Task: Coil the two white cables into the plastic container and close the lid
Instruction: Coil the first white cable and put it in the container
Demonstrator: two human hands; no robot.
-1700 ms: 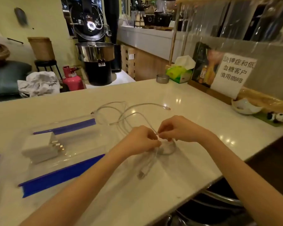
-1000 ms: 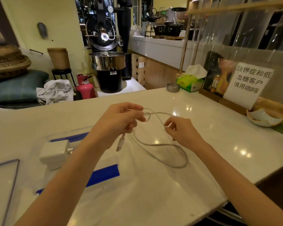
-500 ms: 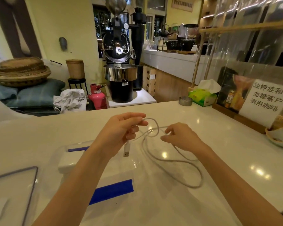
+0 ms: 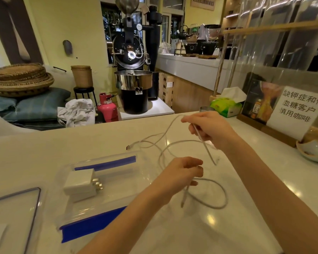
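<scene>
The left hand (image 4: 182,173) was closed around a white cable (image 4: 215,195) looping on the counter (image 4: 228,226), plug dangling. The right hand (image 4: 211,129), raised, pinched the second cable (image 4: 162,142). The plastic container (image 4: 106,189) stood open left, holding 1 charger (image 4: 81,182).

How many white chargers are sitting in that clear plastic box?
2, stacked one on the other at the left end of the plastic container: the upper charger with its metal prongs pointing right, the lower charger mostly hidden beneath it. Nothing else shows inside.
</scene>
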